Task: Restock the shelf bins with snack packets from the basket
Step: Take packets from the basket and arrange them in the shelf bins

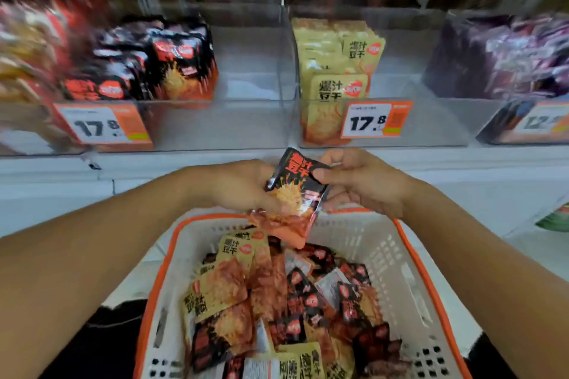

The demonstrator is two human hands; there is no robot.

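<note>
Partway through: both hands, left [237,184] and right [363,181], grip clamped on black snack packet [297,191] above basket [400,258]. Black-packet bin [184,123] half stocked; many packets left.

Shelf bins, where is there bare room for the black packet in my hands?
The bin with black packets has a bare right half, up to the clear divider. The bin with yellow packets is free right of its price tag. The purple packets crowd theirs; the basket is heaped. Both hands hold the black packet.
</note>
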